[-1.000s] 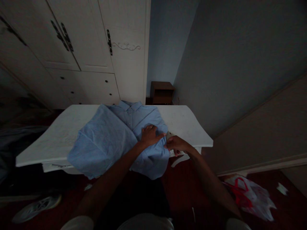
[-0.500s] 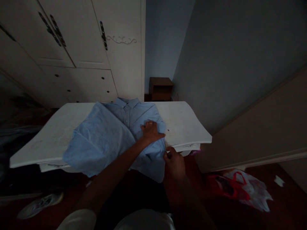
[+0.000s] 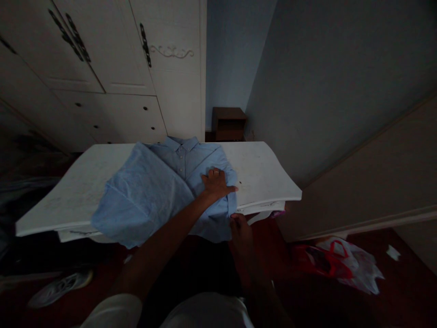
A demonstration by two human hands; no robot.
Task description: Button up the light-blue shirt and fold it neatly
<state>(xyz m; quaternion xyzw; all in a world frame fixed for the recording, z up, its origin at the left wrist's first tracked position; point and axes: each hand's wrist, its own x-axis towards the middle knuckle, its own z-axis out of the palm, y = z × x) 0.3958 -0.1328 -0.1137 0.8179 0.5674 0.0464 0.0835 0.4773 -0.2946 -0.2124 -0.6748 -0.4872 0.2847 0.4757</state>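
Head view: the shirt (image 3: 150, 196) lies on the desk (image 3: 266, 175), its lower part hanging over the near edge. The left hand (image 3: 215, 184) presses on it, grip spread; the right hand (image 3: 242, 230) appears to pinch the shirt's side edge near its fingertips. A hard pull could slip that small pinch or, if the left palm presses too lightly, drag the shirt off; uneven tension could crease it.
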